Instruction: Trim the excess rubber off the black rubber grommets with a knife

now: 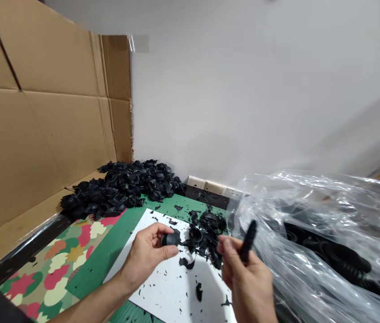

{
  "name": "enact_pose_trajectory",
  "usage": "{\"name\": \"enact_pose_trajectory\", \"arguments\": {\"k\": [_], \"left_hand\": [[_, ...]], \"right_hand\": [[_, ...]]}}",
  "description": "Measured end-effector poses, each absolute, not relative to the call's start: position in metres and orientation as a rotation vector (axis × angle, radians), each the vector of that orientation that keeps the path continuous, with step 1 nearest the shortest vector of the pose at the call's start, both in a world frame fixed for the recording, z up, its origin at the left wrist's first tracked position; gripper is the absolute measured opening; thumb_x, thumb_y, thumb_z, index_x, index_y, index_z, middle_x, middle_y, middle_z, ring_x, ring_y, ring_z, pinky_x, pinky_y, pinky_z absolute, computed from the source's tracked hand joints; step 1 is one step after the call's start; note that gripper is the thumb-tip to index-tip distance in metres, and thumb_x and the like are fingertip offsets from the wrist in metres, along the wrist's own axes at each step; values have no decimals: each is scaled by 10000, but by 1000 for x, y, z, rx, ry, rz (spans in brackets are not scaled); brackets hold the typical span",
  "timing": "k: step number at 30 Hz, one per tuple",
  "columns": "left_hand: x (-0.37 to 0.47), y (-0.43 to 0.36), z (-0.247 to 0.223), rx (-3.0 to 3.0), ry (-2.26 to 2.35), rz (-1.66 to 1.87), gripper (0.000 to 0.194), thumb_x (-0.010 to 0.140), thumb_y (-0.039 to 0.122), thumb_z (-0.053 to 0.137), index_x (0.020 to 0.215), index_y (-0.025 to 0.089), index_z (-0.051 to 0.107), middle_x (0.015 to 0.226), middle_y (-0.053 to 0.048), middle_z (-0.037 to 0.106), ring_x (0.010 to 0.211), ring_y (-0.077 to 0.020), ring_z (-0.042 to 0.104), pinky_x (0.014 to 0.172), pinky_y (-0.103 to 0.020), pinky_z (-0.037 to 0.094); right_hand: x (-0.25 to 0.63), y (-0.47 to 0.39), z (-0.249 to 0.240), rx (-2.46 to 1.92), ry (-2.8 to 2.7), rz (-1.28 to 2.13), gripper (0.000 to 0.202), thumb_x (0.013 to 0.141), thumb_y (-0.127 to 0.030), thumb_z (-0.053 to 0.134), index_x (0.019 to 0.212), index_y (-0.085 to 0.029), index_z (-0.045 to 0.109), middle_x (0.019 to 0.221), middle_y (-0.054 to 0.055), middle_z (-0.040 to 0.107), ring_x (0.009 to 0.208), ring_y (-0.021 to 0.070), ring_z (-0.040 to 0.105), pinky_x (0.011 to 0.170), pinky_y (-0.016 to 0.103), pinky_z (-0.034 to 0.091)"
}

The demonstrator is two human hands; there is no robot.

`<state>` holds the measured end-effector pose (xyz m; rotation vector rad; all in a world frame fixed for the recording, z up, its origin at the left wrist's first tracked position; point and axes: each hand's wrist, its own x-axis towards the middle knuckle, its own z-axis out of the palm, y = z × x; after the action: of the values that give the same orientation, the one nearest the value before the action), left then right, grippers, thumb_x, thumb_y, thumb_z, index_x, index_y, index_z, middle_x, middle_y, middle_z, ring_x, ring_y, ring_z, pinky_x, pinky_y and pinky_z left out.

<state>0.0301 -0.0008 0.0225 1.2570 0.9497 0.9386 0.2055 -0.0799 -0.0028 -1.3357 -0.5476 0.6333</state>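
Between the thumb and fingers of my left hand (148, 251) is a small round black rubber part (170, 238), with a ragged flap at its right side. My right hand (245, 273) is closed around a black ribbed handle (249, 237) that points up and away; the tool's other end is hidden by my fingers. Both hands are above a white sheet (173, 294) strewn with black scraps (199, 291). Just beyond them, between the hands, sits a small heap of black rubber trimmings and rings (206, 226).
A large pile of black rubber parts (125, 188) lies at the back left beside a cardboard wall (51, 89). A clear plastic bag (260, 202) with black ribbed parts (331, 255) is at the right. Patterned paper (58, 264) covers the green surface (105, 251) at left.
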Motion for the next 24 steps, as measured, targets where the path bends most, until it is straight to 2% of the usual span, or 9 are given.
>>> {"name": "enact_pose_trajectory", "arguments": {"k": [5, 8, 11, 14, 16, 18, 19, 21, 24], "left_hand": [[36, 2, 42, 1285, 902, 1034, 215, 591, 151, 736, 805, 162, 724, 660, 17, 616, 603, -108, 506, 560, -202, 412], [54, -6, 48, 1232, 849, 1011, 203, 589, 161, 725, 791, 159, 742, 641, 13, 619, 574, -103, 498, 555, -208, 417], [79, -15, 53, 1227, 750, 906, 200, 639, 251, 721, 806, 144, 749, 579, 11, 603, 522, -105, 502, 530, -220, 424], [97, -14, 56, 1324, 675, 881, 326, 733, 427, 653, 800, 123, 750, 723, -44, 646, 555, -122, 541, 513, -235, 444], [105, -7, 55, 1440, 723, 876, 404, 788, 476, 578, 896, 119, 734, 726, -43, 632, 556, -129, 549, 518, -245, 459], [110, 1, 50, 1663, 850, 842, 368, 839, 397, 502, 993, 122, 692, 650, -15, 602, 543, -139, 552, 528, -254, 464], [111, 5, 46, 1723, 885, 840, 291, 824, 322, 521, 965, 129, 687, 645, -13, 603, 569, -152, 560, 550, -266, 467], [113, 10, 39, 1823, 948, 855, 151, 767, 178, 555, 839, 169, 687, 751, -27, 628, 688, -172, 574, 670, -296, 466], [111, 13, 30, 1956, 1039, 805, 156, 691, 65, 583, 687, 202, 659, 791, -22, 627, 781, -202, 571, 777, -328, 425]], "right_hand": [[225, -91, 18, -1191, -441, 728, 414, 686, -526, 744, 838, -145, 691, 631, -1, 597, 443, 68, 414, 406, 190, 318], [216, -89, 19, -1319, -639, 798, 421, 699, -517, 727, 900, -147, 715, 694, 37, 652, 543, 132, 518, 469, 235, 392], [204, -84, 21, -1335, -886, 804, 345, 703, -460, 714, 847, -147, 716, 696, 37, 658, 689, 197, 584, 634, 296, 460], [211, -84, 29, -1377, -885, 695, 275, 696, -415, 685, 765, -149, 687, 596, 5, 596, 589, 172, 542, 558, 275, 432], [228, -89, 40, -1443, -806, 611, 279, 672, -425, 686, 732, -154, 665, 533, -21, 535, 485, 135, 465, 455, 243, 360], [247, -97, 54, -1547, -746, 525, 311, 641, -465, 685, 702, -164, 641, 493, -38, 495, 417, 108, 381, 399, 230, 281], [257, -100, 61, -1619, -736, 468, 329, 628, -485, 675, 706, -168, 639, 493, -36, 501, 417, 110, 378, 403, 233, 276], [271, -105, 67, -1770, -775, 287, 290, 615, -469, 632, 644, -181, 633, 521, -4, 562, 487, 158, 478, 470, 265, 356], [277, -108, 55, -1848, -1014, 307, 308, 671, -483, 580, 625, -187, 656, 581, 41, 652, 584, 225, 592, 547, 302, 434]]}}
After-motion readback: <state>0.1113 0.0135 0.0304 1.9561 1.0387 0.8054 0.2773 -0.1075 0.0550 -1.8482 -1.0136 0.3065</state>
